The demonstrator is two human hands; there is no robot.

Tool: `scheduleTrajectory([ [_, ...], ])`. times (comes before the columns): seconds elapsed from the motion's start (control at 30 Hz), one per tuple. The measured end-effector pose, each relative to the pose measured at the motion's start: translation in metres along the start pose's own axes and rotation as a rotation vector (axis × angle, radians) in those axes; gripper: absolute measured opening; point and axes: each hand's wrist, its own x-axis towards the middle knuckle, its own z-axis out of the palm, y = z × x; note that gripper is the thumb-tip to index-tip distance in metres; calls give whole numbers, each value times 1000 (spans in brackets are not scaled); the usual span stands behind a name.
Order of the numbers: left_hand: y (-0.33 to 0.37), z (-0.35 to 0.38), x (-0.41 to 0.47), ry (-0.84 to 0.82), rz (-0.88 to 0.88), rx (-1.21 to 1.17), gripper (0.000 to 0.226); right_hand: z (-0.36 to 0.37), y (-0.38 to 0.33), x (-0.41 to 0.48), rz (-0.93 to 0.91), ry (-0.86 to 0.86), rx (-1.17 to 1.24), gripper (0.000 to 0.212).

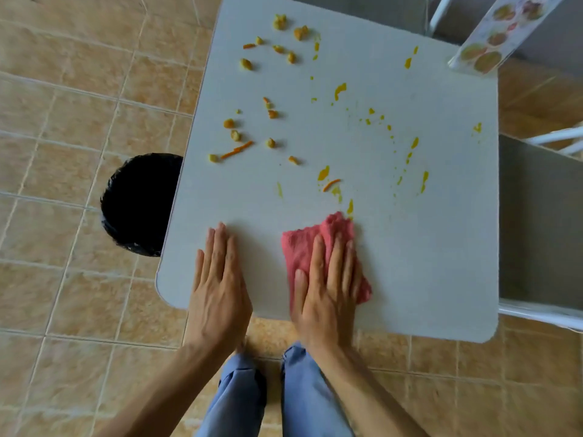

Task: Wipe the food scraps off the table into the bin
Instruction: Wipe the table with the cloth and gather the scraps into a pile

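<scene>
Both palms lay flat on the table point(426, 263) — the right hand point(329, 288) pressing a pink cloth point(303, 244), the left hand point(217, 285) bare; food scraps point(249, 134) lay beyond them, toward the table's bin point(138, 203) side.

Table point(410, 247), centre of frame: pale grey top, smooth and matt, with a fine speckled grain and rounded corners. Cloth point(303, 247), lower centre: pink terry-like fabric, nubbly and crumpled. Food scraps point(236, 135), upper left of the tabletop: lumpy yellow-orange pieces and thin orange strips; to the right, wet-looking yellow smears point(340, 90) with a slight sheen. Bin point(138, 203), left of the table: lined with black plastic film, crinkled and faintly glossy at the rim. Floor point(63, 121): beige mottled tiles, satin finish, pale grout lines. Menu card point(492, 33), upper right: glossy printed laminate. Trousers point(303, 405), bottom centre: light blue woven fabric, matt.
</scene>
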Motion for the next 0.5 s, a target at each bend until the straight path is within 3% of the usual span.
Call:
scheduleTrajectory([
  [0.13,34,15,38,29,-45,-43,56,-11,45,-29,-316,-108,-55,61],
  [0.3,51,34,60,102,-155,6,56,-7,65,24,118,27,-91,61],
  [0.5,52,38,58,127,-156,62,57,2,33,113,-227,14,-6,59],
])
